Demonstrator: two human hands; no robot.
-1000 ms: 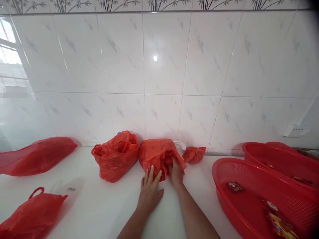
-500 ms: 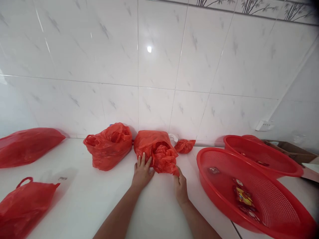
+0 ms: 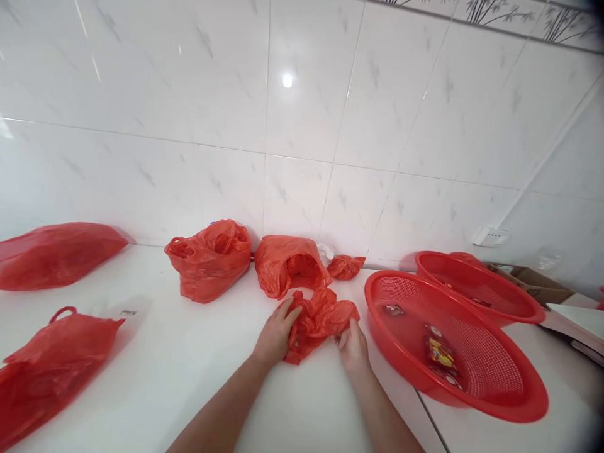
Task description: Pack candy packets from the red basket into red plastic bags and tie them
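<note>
My left hand [image 3: 276, 330] and my right hand [image 3: 353, 344] both grip a crumpled red plastic bag [image 3: 318, 319] that lies on the white counter [image 3: 189, 390] between them. The left fingers pinch its left edge, the right fingers clutch its right edge. Just behind it, against the tiled wall, lies an opened red bag [image 3: 287, 264] with its mouth facing me.
More red bags lie about: a full one [image 3: 210, 258], a small knotted one [image 3: 346, 266], a long one [image 3: 54, 251] at far left, and one with a handle [image 3: 47, 365] at near left. Two red colander baskets [image 3: 453, 340] [image 3: 481, 289] with small packets stand at right. A cardboard box [image 3: 533, 280] lies beyond.
The crumpled red bag has come out of the opened bag and moved toward me. Both hands have drawn back from the wall with it. The view has shifted slightly right.
</note>
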